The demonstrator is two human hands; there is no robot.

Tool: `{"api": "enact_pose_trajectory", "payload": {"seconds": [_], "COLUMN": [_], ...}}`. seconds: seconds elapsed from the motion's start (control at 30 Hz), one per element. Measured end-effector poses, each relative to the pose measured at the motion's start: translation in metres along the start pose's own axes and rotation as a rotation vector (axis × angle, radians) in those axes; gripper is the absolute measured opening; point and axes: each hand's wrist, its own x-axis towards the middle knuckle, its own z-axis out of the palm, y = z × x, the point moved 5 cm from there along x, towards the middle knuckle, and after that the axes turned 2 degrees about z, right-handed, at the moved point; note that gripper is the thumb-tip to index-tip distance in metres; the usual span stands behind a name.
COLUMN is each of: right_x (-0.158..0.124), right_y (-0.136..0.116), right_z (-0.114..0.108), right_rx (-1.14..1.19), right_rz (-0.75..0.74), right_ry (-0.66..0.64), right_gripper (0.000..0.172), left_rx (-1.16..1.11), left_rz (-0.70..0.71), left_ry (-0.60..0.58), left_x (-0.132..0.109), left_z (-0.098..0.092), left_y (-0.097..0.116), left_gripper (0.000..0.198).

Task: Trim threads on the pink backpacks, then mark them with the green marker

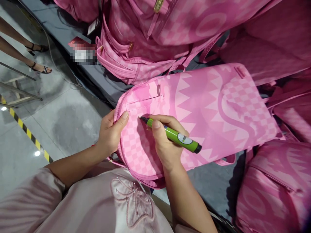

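Observation:
A pink backpack (201,97) with checks and a zigzag tooth pattern lies in front of me, its rounded end toward my body. My left hand (110,132) grips that rounded edge, thumb on top and fingers hidden underneath. In my right hand (167,139) is a green marker pen (176,135), uncapped at the dark tip end. The tip points at the checked panel just below a stitched slot; whether it touches the fabric I cannot tell. A black end shows at the pen's rear.
Several more pink backpacks (272,194) crowd the grey-covered table (206,184) at the top and right. A red tag (79,42) lies near the table edge. On the floor at left are striped tape (26,131) and another person's feet (40,67).

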Motion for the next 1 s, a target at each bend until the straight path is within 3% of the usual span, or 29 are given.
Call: {"api": "enact_pose_trajectory", "payload": {"seconds": [0.23, 0.3, 0.43, 0.53, 0.77, 0.87, 1.0], "right_x": [0.002, 0.003, -0.006, -0.014, -0.011, -0.011, -0.013], "right_y": [-0.007, -0.011, -0.019, -0.022, -0.021, -0.025, -0.029], "right_z": [0.002, 0.001, 0.005, 0.004, 0.006, 0.005, 0.007], "right_rx": [-0.151, -0.193, -0.291, -0.314, -0.303, -0.326, -0.36], "right_rz": [-0.073, -0.136, -0.303, -0.367, -0.263, -0.285, -0.296], "right_ry": [-0.019, -0.032, -0.19, -0.18, -0.11, -0.065, -0.169], "right_gripper": [0.013, 0.012, 0.02, 0.027, 0.018, 0.019, 0.02], "left_rx": [0.009, 0.002, 0.016, 0.036, 0.088, 0.115, 0.163], "left_rz": [0.002, 0.002, -0.014, 0.009, 0.056, 0.072, 0.083], "left_ry": [0.0, 0.018, -0.009, -0.041, -0.033, -0.02, -0.002], "left_x": [0.0, 0.0, 0.0, -0.001, -0.003, -0.004, -0.004], "left_z": [-0.001, -0.002, -0.001, -0.002, -0.006, -0.006, -0.009], "left_y": [-0.002, -0.003, -0.004, -0.005, -0.008, -0.009, -0.01], "left_gripper": [0.029, 0.028, 0.031, 0.03, 0.026, 0.027, 0.024]}}
